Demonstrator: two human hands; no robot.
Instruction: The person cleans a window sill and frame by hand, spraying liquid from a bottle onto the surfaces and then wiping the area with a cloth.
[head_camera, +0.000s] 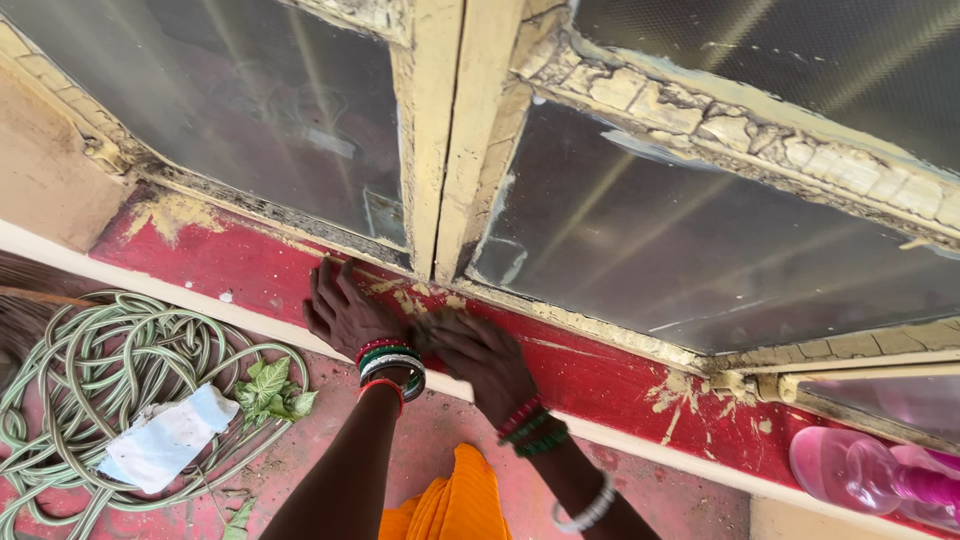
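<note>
On the red-painted sill below the window, both hands lie flat against the paint. The left hand rests near the foot of the cream-coloured centre post, fingers stretched out and slightly spread, grasping nothing, fingertips reaching the sill's upper edge where it meets the window frame. The right hand lies just beside it, touching at the wrist, palm down; its fingers look extended rather than clenched, though I cannot tell whether anything lies under the palm. Both wrists carry stacks of red, green and white bangles.

Cracked, flaking putty runs along the frame of the right glass pane, and the red paint is worn through to yellow in patches near the hands and toward the sill's right end. At that right end a pink translucent spray bottle lies on its side.

Beneath the sill's left end, on the reddish floor, lies a coiled green hose, with a crumpled white cloth and a sprig of green leaves on its loops. An orange garment shows between the forearms.
</note>
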